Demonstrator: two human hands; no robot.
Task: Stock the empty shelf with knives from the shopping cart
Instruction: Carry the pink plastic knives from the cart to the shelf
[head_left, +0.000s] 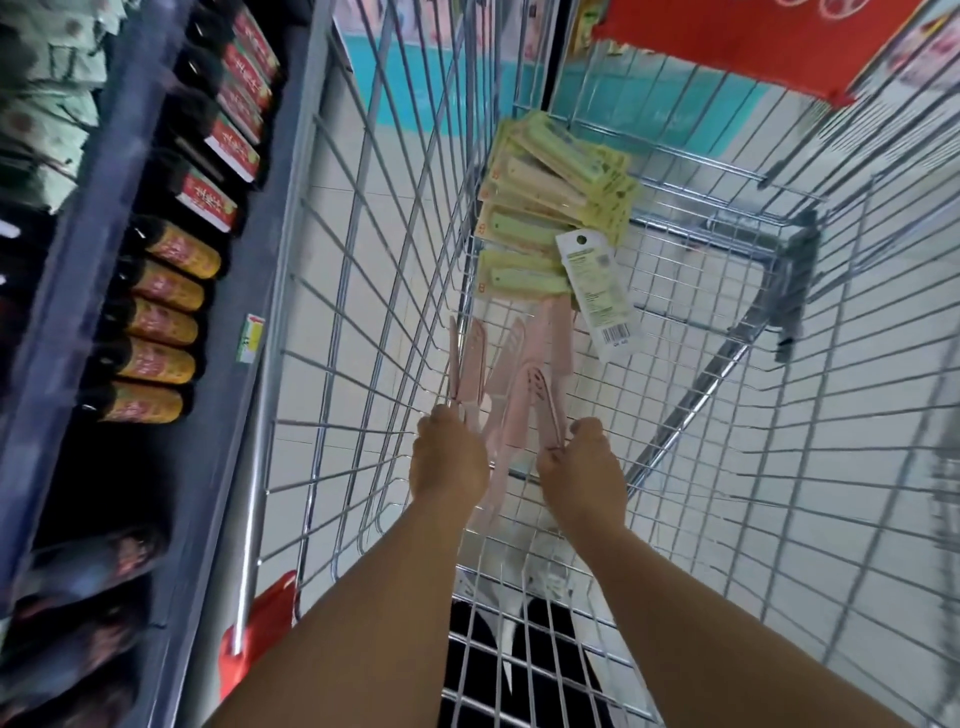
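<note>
Both hands (449, 457) (582, 470) grasp pink knives (511, 379) inside the cart (727, 395).

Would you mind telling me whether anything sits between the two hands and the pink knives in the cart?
Nothing visible does. The left hand and the right hand are already down inside the cart and on the pink knives. The green packaged knives lie farther along the cart floor, beyond them.
</note>
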